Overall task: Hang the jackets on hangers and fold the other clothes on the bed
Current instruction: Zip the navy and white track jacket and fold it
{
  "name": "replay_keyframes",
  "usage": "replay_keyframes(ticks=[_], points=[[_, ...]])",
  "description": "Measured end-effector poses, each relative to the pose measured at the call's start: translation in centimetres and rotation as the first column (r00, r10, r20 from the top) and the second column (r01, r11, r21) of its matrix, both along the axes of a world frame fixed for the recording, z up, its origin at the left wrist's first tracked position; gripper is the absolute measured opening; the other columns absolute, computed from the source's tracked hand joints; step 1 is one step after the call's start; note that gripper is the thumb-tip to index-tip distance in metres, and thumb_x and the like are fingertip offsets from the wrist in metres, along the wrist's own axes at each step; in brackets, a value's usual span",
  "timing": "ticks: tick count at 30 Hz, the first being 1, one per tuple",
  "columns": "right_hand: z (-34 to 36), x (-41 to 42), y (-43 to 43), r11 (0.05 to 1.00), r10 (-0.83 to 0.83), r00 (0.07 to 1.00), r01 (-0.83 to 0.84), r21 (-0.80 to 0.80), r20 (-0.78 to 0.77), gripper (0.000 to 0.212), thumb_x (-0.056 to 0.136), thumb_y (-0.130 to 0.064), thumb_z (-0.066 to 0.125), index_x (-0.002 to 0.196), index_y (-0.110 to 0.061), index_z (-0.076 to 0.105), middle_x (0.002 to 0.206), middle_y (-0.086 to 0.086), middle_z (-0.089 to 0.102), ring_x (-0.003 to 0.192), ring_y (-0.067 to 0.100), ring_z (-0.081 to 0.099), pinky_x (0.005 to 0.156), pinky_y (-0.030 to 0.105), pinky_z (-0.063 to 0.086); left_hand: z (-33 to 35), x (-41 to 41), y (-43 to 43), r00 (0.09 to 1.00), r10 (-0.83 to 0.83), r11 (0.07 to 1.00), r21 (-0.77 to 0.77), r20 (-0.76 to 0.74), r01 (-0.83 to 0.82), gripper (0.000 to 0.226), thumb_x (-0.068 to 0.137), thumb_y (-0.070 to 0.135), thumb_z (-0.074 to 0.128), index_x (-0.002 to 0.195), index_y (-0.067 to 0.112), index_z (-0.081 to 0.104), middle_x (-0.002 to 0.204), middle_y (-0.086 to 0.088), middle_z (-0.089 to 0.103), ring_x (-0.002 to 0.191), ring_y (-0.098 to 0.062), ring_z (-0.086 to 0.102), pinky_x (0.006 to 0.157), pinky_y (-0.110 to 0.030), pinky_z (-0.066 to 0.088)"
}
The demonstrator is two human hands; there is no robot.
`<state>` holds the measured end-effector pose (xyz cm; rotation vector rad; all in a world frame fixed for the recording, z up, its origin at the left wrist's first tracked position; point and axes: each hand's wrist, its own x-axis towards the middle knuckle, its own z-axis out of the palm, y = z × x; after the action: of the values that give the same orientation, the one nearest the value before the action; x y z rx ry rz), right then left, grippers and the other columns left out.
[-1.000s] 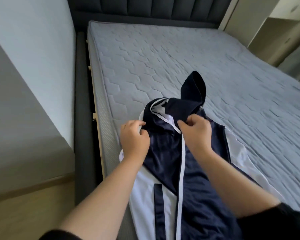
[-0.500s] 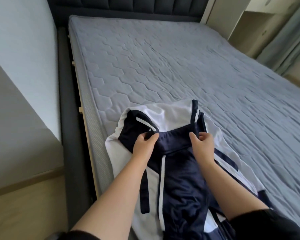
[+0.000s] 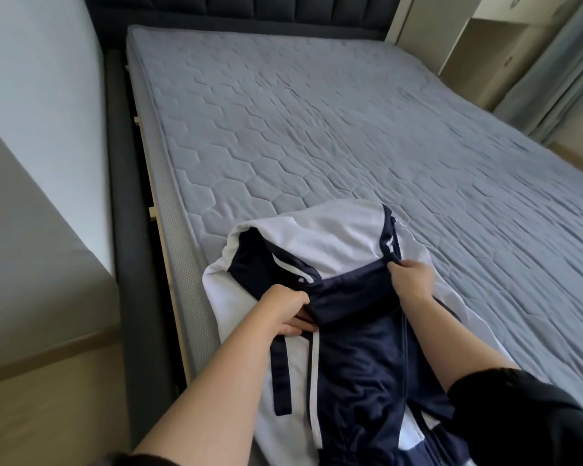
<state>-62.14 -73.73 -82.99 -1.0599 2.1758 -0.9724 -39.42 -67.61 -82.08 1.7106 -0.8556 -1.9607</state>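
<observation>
Plainly soft and light, the navy-and-white satin sports jacket [image 3: 357, 364] lies on the near corner of the grey quilted bed [image 3: 317, 129]. The left hand [image 3: 288, 312] grips its navy collar fold and the right hand [image 3: 413, 280] pinches the other end. The smooth cloth will probably slide, so the seams look best to hold.

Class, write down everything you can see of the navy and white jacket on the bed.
The jacket is navy with white panels and thin white stripes, in a smooth, slightly shiny cloth. It lies rumpled by the left edge of the mattress, a white part spread toward the headboard; its near end runs out of view. The left hand grips a navy fold, and the right hand pinches its navy edge.
</observation>
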Motion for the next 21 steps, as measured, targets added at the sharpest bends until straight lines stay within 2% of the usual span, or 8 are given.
replay_keyframes(ticks=[3,7,9,12,14,17,19,21], points=[[-0.2,0.2,0.1,1.000,0.013,0.999,-0.014,-0.016,-0.029,0.013,0.079,-0.011,0.053,0.066,-0.014,0.055,0.052,-0.003,0.044,0.055,0.019,0.044,0.050,0.027,0.031,-0.2,0.7,-1.3,0.974,0.156,0.987,-0.017,-0.164,-0.161,0.025,0.087,0.037,0.062,0.105,0.019,0.061,0.096,-0.005,0.069,0.084,-0.022,0.068,0.070,-0.032,0.051],[1.0,1.2,-1.2,0.998,0.063,0.998,-0.063,0.018,0.014,0.038,0.081,-0.025,0.054,0.054,-0.019,0.028,0.047,-0.006,0.023,0.048,0.016,0.023,0.048,0.030,0.019,0.2,2.3,-4.2,0.860,0.449,0.866,-0.121,-0.241,-0.485,0.015,0.087,0.034,0.063,0.098,0.025,0.059,0.103,0.001,0.065,0.092,-0.019,0.063,0.070,-0.032,0.048],[1.7,1.4,-2.1,0.998,0.046,0.998,-0.047,0.030,0.040,0.039,0.084,-0.025,0.057,0.051,-0.014,0.039,0.046,-0.005,0.028,0.047,0.016,0.027,0.043,0.028,0.026,0.1,2.8,-5.2,0.848,0.492,0.837,-0.161,-0.199,-0.523,0.013,0.086,0.033,0.064,0.096,0.026,0.059,0.103,0.001,0.064,0.095,-0.020,0.063,0.064,-0.030,0.049],[2.8,2.1,-3.2,0.992,0.118,0.993,-0.116,0.042,-0.030,0.019,0.088,-0.020,0.059,0.083,-0.005,0.069,0.061,0.010,0.057,0.054,0.018,0.052,0.031,0.010,0.028,-0.5,3.2,-6.3,0.858,0.510,0.822,-0.259,-0.061,-0.507,0.020,0.087,0.024,0.060,0.104,0.013,0.061,0.094,-0.003,0.063,0.087,-0.022,0.062,0.057,-0.028,0.052],[2.6,2.1,-3.5,0.994,0.109,0.986,-0.106,0.031,-0.127,0.024,0.086,-0.014,0.058,0.091,0.008,0.067,0.079,0.031,0.062,0.070,0.039,0.057,0.032,0.014,0.026,-1.1,3.5,-6.5,0.827,0.562,0.800,-0.243,-0.014,-0.548,0.021,0.090,0.017,0.053,0.106,0.006,0.059,0.089,-0.008,0.061,0.079,-0.026,0.063,0.060,-0.033,0.055],[1.4,2.1,-3.4,0.993,0.103,0.963,-0.086,0.080,-0.248,0.021,0.085,-0.010,0.051,0.076,0.008,0.059,0.063,0.016,0.044,0.064,0.029,0.042,0.050,0.029,0.028,-1.9,3.5,-5.1,0.845,0.532,0.834,-0.206,0.055,-0.512,0.023,0.095,0.022,0.043,0.097,0.004,0.057,0.085,-0.017,0.066,0.071,-0.034,0.067,0.066,-0.037,0.058],[0.9,2.9,-3.2,0.995,0.095,0.949,-0.083,0.053,-0.299,0.009,0.085,-0.006,0.047,0.080,-0.010,0.054,0.074,0.005,0.048,0.077,0.024,0.043,0.061,0.031,0.031,-2.0,3.3,-4.2,0.818,0.532,0.824,-0.352,0.216,-0.443,0.031,0.095,0.030,0.044,0.082,0.006,0.058,0.075,-0.002,0.064,0.066,-0.026,0.065,0.061,-0.020,0.051],[0.5,3.7,-3.0,0.981,0.113,0.915,-0.165,-0.105,-0.386,0.024,0.085,-0.002,0.047,0.106,-0.011,0.056,0.106,0.010,0.053,0.102,0.028,0.047,0.085,0.036,0.039,-1.5,3.0,-3.8,0.616,0.672,0.700,-0.625,0.412,-0.346,0.035,0.091,0.033,0.052,0.063,0.012,0.049,0.066,0.007,0.052,0.060,-0.017,0.052,0.053,-0.019,0.039]])
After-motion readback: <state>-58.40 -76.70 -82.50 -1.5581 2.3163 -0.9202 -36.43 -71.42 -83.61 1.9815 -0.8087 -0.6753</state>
